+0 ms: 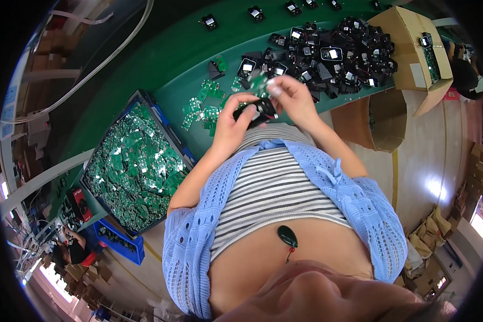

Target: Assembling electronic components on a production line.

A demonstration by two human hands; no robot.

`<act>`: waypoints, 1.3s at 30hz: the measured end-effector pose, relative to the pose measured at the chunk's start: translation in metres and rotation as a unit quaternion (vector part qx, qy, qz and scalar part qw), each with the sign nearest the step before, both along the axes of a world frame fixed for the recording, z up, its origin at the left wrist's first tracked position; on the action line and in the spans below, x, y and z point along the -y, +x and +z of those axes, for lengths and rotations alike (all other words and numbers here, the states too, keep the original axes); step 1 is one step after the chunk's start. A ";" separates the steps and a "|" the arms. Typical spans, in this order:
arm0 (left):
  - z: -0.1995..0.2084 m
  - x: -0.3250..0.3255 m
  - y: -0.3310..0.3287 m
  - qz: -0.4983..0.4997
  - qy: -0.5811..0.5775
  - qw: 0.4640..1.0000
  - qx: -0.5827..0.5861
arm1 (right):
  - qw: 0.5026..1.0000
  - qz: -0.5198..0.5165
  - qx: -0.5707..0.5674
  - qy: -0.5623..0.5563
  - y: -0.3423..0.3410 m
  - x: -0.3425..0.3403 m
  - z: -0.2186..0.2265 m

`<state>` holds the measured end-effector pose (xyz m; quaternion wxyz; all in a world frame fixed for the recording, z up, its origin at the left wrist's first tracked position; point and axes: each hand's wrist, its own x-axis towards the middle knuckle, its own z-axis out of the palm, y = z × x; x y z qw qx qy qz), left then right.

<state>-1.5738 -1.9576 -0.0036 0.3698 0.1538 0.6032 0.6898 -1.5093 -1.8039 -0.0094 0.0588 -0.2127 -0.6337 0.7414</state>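
My left hand (232,122) is wrapped round a small black plastic housing (264,110) just in front of my body. My right hand (296,100) pinches a green circuit board (258,83) by its edge, above the housing; the board is slightly blurred. Loose green circuit boards (209,91) lie on the green table beyond and left of my left hand. A large heap of black housings (349,51), some with wires and white labels, spreads beyond my right hand.
A dark tray (173,133) piled with green boards stands at the left. Several black units (256,13) sit in a row at the far side. An open cardboard box (408,32) stands at the right, another carton (354,123) below it. A blue bin (138,251) lies lower left, near another person (75,249).
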 end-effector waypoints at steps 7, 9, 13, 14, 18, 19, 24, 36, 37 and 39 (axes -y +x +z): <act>0.009 -0.004 -0.010 0.062 -0.007 0.987 0.148 | 0.993 -0.092 -0.073 -0.021 0.013 -0.003 0.024; 0.011 -0.007 -0.009 0.082 0.000 0.984 0.161 | 0.993 -0.080 -0.088 -0.021 0.016 0.002 0.029; 0.010 -0.007 -0.008 0.077 -0.005 0.986 0.148 | 0.998 -0.020 -0.064 -0.006 0.015 0.005 0.033; 0.010 -0.007 -0.008 0.075 -0.012 0.987 0.141 | 0.998 -0.006 -0.062 0.008 0.014 0.005 0.032; 0.010 -0.008 -0.008 0.075 -0.007 0.988 0.137 | 0.997 0.024 -0.060 0.041 0.011 0.007 0.033; 0.010 -0.008 -0.008 0.077 -0.005 0.988 0.134 | 0.997 0.025 -0.060 0.041 0.010 0.006 0.033; 0.009 -0.007 -0.007 0.083 0.005 0.988 0.127 | 0.993 0.051 -0.040 0.099 0.010 0.006 0.030; 0.013 -0.004 0.000 0.093 0.032 0.989 0.112 | 0.965 0.020 -0.069 0.252 0.011 0.014 0.028; 0.013 -0.003 -0.001 0.079 0.014 0.990 0.117 | 0.965 0.020 -0.068 0.251 0.010 0.015 0.027; 0.012 -0.003 -0.001 0.066 -0.003 0.990 0.123 | 0.927 0.025 -0.164 0.337 0.007 0.013 0.023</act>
